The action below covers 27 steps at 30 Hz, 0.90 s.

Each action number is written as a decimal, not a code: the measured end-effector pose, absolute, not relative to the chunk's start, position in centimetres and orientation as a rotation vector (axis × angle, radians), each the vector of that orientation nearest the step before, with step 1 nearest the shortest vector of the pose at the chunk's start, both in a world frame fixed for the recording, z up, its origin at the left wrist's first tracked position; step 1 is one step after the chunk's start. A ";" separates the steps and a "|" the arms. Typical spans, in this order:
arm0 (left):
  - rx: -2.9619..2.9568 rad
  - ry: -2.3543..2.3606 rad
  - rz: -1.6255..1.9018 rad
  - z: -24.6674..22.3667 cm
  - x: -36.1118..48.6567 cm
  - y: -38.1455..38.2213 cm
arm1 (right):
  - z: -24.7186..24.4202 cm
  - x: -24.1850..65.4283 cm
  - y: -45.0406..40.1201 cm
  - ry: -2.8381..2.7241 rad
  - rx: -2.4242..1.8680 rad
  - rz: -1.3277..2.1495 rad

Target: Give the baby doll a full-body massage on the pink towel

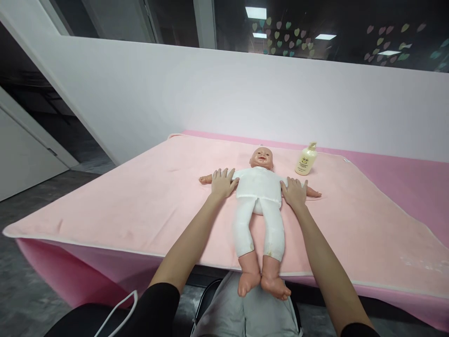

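And now: one doll (259, 185), one bottle (305, 161), one blanket (140, 201), one cord (135, 299), four lit panels (256, 12), one left hand (223, 184), one right hand (295, 193)!

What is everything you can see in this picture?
Soft-bodied doll: 1, white with tan plastic head, on the blanket
Plastic pump bottle: 1, pale yellow, beside the doll's head
Fleecy blanket: 1, pale pink, over the cover
Smooth cover: 1, deeper pink, beneath
Wall: 1, white, behind
Heart stickers: many, pastel, on dark glass
Cord: 1, white, lower left
Trousers: 1 pair, grey, below
Left hand, right hand: 1 each, bare, on the doll's arms
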<state>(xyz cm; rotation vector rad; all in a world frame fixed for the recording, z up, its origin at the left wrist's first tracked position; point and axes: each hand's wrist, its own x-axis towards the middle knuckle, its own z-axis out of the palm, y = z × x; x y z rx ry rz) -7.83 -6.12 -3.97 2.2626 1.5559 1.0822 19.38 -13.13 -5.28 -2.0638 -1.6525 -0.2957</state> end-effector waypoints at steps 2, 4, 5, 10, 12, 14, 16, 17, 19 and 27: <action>2.257 1.542 1.138 -4.1 -8.1 -6.0 | -5.2 19.8 -13.4 -1.573 -2.167 -0.376; 2.273 1.582 1.134 -4.1 -8.3 -5.9 | -4.9 20.2 -13.6 -1.489 -2.243 -0.388; 2.288 1.627 1.106 -4.1 -8.4 -5.9 | -4.8 20.5 -13.7 -1.449 -2.268 -0.380; 2.306 1.867 0.905 -3.5 -9.4 -5.7 | -4.5 22.2 -13.9 -1.250 -2.344 -0.252; 2.250 1.933 0.904 -3.3 -9.9 -5.6 | -4.6 22.8 -14.0 -1.210 -2.343 -0.222; 2.170 1.937 0.984 -3.2 -10.2 -5.5 | -4.7 23.2 -14.1 -1.201 -2.330 -0.244; 2.060 1.866 1.126 -3.2 -10.4 -5.4 | -4.8 23.4 -14.1 -1.179 -2.312 -0.249; 1.994 1.819 1.202 -3.2 -10.5 -5.3 | -4.8 23.5 -14.2 -1.153 -2.306 -0.226; 1.868 1.739 1.317 -3.2 -10.8 -5.2 | -4.7 23.9 -14.3 -1.075 -2.305 -0.133; 1.933 2.019 1.112 -3.2 -12.5 -5.1 | -4.8 25.1 -14.7 -0.931 -2.373 0.016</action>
